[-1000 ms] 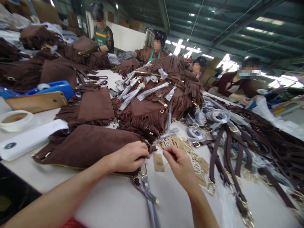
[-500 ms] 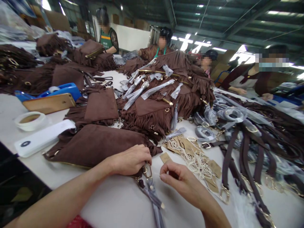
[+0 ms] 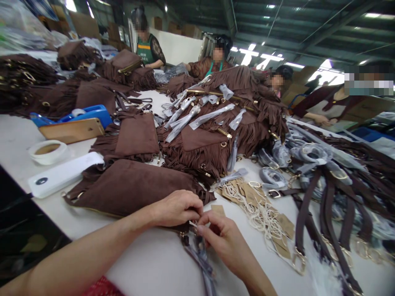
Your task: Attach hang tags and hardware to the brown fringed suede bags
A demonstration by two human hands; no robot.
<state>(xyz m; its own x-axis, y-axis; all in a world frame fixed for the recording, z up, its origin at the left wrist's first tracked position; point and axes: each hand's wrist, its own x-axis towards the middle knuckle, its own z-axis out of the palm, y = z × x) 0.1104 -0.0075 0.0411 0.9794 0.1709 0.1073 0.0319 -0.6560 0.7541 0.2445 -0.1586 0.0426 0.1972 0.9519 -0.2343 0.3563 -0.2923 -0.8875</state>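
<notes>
A dark brown suede bag [image 3: 138, 187] with a zip along its near edge lies on the white table. At its right end my left hand [image 3: 180, 207] has its fingers bent together around a thin white string [image 3: 193, 224]. My right hand [image 3: 217, 230] meets it there, thumb and forefinger pinched on the same string. Below the hands hangs a plastic-wrapped strap [image 3: 202, 259] with metal fittings, partly hidden by the fingers. A tan tag [image 3: 218, 210] shows just behind my right hand.
Tan tags with white strings [image 3: 253, 201] lie right of the hands, beside brown straps [image 3: 304, 209]. Fringed bags [image 3: 200, 139] are heaped behind. At left are a tape roll [image 3: 47, 152], a white device [image 3: 66, 174], a phone [image 3: 72, 130] and a blue dispenser [image 3: 101, 115]. Several people work beyond.
My right hand has moved left and now meets my left hand at the bag's end, with white string between them. The view has shifted slightly, moving the scene to the right.
</notes>
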